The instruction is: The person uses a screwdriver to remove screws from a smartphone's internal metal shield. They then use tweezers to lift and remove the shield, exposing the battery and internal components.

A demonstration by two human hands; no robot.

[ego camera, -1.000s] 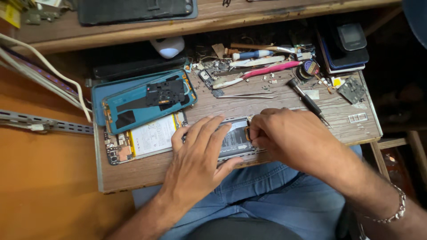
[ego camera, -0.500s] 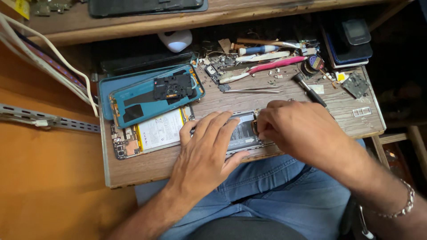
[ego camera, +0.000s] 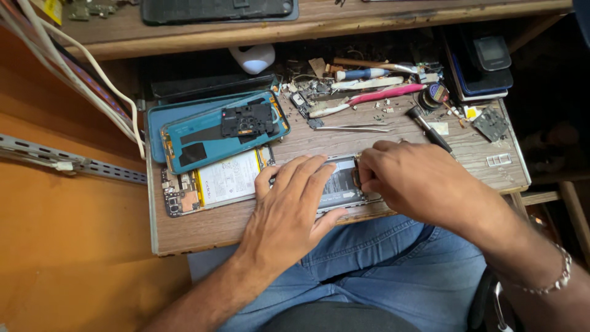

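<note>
My left hand (ego camera: pixel 289 209) stays flat on the phone (ego camera: pixel 341 184), fingers spread; my right hand (ego camera: pixel 418 184) has edged in, fingertips pinching its top edge.

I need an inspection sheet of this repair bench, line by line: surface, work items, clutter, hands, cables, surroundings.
Surface: worn wooden board across the lap, metal-edged, with small parts strewn on it.
Job's things: opened phone lying flat under both hands, mostly hidden.
Clutter: teal back cover over a second open phone; tweezers; pink tool; screwdriver; blue-handled tool.
Grippers: left hand flat on the phone; right hand pinching at its middle edge. What the fingertips hold cannot be told.
Cables: white cable running down the left side.
Surroundings: orange surface at left, upper shelf, blue jeans below.
</note>
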